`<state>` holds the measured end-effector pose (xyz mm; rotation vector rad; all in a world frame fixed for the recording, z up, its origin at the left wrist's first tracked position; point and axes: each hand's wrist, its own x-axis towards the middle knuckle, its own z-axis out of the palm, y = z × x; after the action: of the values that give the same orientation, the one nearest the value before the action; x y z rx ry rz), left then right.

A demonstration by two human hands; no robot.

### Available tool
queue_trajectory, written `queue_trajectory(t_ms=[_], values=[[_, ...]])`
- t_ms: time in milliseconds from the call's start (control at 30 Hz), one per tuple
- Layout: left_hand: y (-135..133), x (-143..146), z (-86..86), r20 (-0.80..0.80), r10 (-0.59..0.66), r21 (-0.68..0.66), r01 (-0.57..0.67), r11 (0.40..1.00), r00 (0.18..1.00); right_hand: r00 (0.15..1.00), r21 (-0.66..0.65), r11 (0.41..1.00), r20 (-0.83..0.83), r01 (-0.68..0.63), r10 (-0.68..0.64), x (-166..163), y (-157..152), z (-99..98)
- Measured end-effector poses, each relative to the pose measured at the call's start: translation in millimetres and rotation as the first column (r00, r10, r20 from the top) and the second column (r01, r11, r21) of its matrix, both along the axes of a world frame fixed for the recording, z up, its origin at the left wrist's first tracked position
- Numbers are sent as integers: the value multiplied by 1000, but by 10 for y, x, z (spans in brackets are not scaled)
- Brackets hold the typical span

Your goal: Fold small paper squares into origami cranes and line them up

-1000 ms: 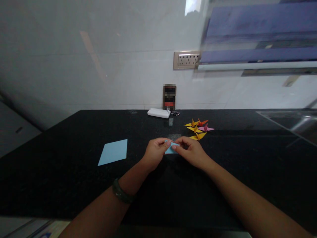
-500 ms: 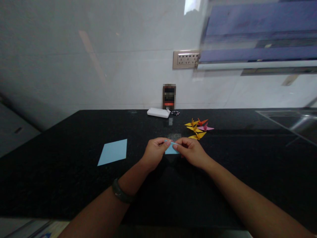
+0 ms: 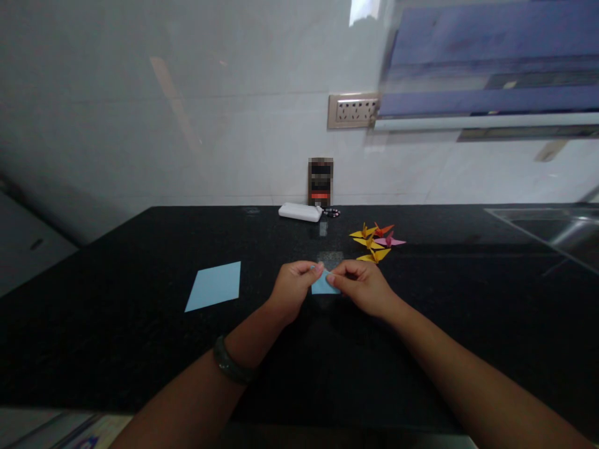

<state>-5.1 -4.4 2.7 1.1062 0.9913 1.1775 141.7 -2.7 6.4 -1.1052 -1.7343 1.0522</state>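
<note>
A small folded piece of light blue paper (image 3: 324,287) is held between my two hands, above the dark counter. My left hand (image 3: 294,288) pinches its upper left part, thumb on top. My right hand (image 3: 365,285) pinches the upper right side with thumb and fingers. The fingers hide much of the paper's upper edge, so its fold there is unclear. To the left lies a flat light blue paper sheet (image 3: 214,287), touched by neither hand. Several folded paper cranes (image 3: 373,255), in yellow, orange and pink, sit just beyond my right hand.
A white power bank (image 3: 300,212) with a beaded strap lies at the back of the black counter (image 3: 140,349). Behind it a phone-like object (image 3: 321,181), blurred out, leans against the wall. A sink (image 3: 556,231) is at the right, and a socket panel (image 3: 353,111) is on the wall.
The folded paper's lower edge sits slightly lower and shows a little more surface. Both hands keep their pinch with barely any shift.
</note>
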Motion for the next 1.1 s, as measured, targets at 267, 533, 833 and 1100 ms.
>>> queue_trajectory(t_ms=[267,533,833,1100], values=[[49,-35,3,61,-98,-150,106,983,993,998,-152,987,-38,-59,54,86,69,-31],[11,-49,-16,-43,-267,-244,249,937,963,996,120,992,92,-29,18,98,68,5],[34,-44,-24,93,-197,-238,214,947,976,962,622,773,268,-124,-61,176,15,64],[49,-45,-36,135,-174,-173,196,965,975,912,670,715,394,-200,-113,194,85,24]])
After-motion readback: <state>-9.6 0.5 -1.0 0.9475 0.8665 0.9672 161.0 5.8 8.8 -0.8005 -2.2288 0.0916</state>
